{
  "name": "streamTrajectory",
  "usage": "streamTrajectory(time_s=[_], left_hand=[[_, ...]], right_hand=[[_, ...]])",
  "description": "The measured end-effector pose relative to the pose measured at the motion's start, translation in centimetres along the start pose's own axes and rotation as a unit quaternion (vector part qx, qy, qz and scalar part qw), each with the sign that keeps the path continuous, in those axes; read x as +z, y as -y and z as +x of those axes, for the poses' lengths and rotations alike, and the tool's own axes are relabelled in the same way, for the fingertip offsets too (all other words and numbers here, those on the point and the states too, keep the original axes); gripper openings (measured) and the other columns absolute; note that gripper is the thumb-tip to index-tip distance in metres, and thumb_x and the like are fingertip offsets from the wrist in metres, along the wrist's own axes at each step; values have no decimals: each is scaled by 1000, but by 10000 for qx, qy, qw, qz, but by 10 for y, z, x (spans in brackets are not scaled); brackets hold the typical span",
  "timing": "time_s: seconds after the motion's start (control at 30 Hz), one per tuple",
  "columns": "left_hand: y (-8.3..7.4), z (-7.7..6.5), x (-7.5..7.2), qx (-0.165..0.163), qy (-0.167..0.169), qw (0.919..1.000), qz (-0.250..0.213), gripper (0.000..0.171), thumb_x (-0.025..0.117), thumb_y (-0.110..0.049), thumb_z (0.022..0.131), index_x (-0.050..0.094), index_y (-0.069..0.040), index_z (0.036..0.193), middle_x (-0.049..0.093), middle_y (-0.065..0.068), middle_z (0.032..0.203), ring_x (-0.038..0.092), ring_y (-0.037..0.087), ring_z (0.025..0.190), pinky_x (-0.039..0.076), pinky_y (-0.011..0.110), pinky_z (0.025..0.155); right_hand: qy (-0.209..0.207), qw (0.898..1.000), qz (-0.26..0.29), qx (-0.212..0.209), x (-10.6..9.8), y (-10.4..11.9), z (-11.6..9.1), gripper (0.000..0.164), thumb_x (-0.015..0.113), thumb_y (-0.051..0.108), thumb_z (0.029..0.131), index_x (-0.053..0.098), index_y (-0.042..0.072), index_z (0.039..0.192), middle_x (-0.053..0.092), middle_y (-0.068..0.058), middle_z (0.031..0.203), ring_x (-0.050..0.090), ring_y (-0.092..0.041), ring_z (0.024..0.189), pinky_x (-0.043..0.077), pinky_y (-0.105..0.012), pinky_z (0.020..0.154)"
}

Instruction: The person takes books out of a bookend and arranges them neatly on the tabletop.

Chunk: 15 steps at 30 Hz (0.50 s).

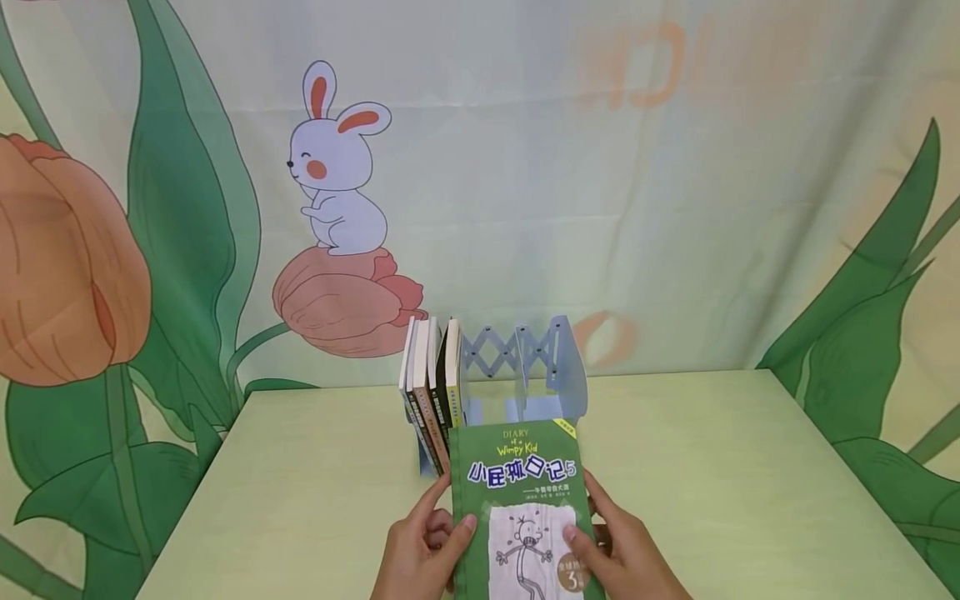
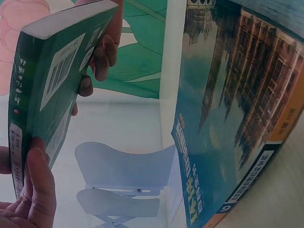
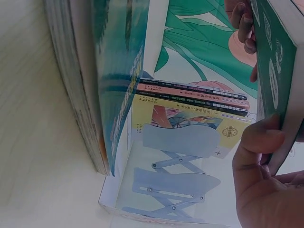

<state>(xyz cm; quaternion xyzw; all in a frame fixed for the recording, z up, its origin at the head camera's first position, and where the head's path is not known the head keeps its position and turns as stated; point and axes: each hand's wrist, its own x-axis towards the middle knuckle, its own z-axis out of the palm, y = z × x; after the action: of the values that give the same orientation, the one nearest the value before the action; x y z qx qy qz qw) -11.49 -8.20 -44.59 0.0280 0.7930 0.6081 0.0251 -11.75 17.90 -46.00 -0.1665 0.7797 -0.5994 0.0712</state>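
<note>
Both hands hold a green paperback book [image 1: 517,492] titled "Diary of a Wimpy Kid" by its sides, front cover toward the head camera. My left hand [image 1: 427,542] pinches its left edge, thumb on the cover. The right hand [image 1: 626,550] grips the opposite edge the same way. In the left wrist view the barcode side of the green book [image 2: 57,71] shows above a blue-green book [image 2: 228,104] with buildings on its cover. That lower book [image 3: 118,61] lies on the table in the right wrist view; the head view does not show it.
Behind the hands stands a pale blue expandable book rack [image 1: 573,375]. Several upright books [image 1: 431,375] lean in its left section, a yellow-covered book [image 3: 190,118] innermost. A light green table [image 1: 712,467] runs up to a printed curtain [image 1: 480,167].
</note>
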Motion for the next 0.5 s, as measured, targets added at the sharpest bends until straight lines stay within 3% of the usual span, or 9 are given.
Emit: streamTrajectory(time_s=[0.3,0.5], left_hand=[[12,0,1,146,54,9997,212,67,68,-31,92,41,-3,147,63,1,66,50,4,47,46,23,47],[20,0,1,301,275,9982,439,64,66,-29,94,41,0,145,63,-1,63,50,2,45,46,23,46]], right_hand=[[291,9979,-342,466,0,-5,1,70,54,32,101,17,12,157,54,-13,106,69,-13,77,58,-30,66],[519,9957,-373,669,-1,-10,0,71,56,34,100,20,11,155,57,-10,99,68,-14,75,57,-28,65]])
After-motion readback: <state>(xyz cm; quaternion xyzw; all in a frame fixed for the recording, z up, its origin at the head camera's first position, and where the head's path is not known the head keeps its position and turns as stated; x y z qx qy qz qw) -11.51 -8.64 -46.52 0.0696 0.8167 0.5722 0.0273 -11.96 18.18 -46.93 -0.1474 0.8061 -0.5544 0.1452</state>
